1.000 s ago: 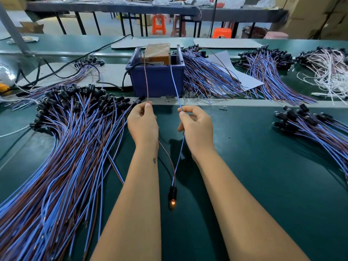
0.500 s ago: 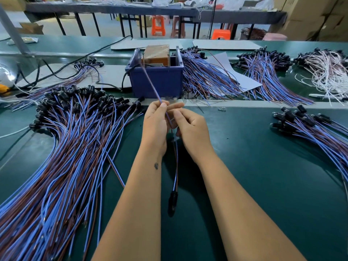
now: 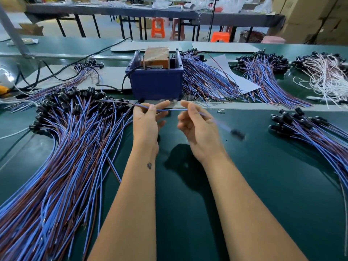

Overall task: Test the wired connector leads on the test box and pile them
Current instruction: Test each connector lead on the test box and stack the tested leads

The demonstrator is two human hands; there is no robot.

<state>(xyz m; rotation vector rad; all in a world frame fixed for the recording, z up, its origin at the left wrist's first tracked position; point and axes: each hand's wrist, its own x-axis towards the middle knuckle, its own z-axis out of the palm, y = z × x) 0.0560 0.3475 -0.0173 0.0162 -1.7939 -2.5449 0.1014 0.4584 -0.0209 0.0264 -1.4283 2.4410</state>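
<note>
One lead, a blue and a brown wire, stretches sideways above the green belt in front of the test box, a blue bin holding a wooden block. My left hand pinches the lead near its middle. My right hand pinches it further right. Its black connector is blurred in the air to the right of my right hand. The bare wire ends point left over a large pile of leads. A smaller pile of leads lies at the right.
More bundles of blue and brown leads lie behind and right of the test box, with white-wired ones at the far right. Black cables run across the back left. A metal strip crosses the belt.
The lead has left the test box and turned from hanging down to lying sideways. Its connector has swung up to the right. My hands have moved apart along the wire.
</note>
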